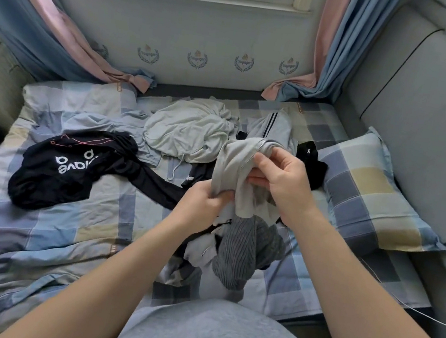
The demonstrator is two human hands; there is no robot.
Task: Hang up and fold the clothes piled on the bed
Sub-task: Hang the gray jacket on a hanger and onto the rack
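At centre, the light grey garment [234, 164] is showing contrasting zigzag stitching along its hem. Below it, the ribbed garment [236, 251] is reading dark grey. At left, the black garment [58, 171] is carrying white lettering and thin pink-red lines. At upper centre, the off-white garment [187, 132] is presenting plain. To its right, the striped garment [272, 127] is showing grey with dark stripes. The black sock [310, 158] is bearing a small white mark. The bed cover [35, 228] and pillow [367, 195] are displaying checks of blue, grey, beige and white. The curtains [36, 22] are showing pink and blue.
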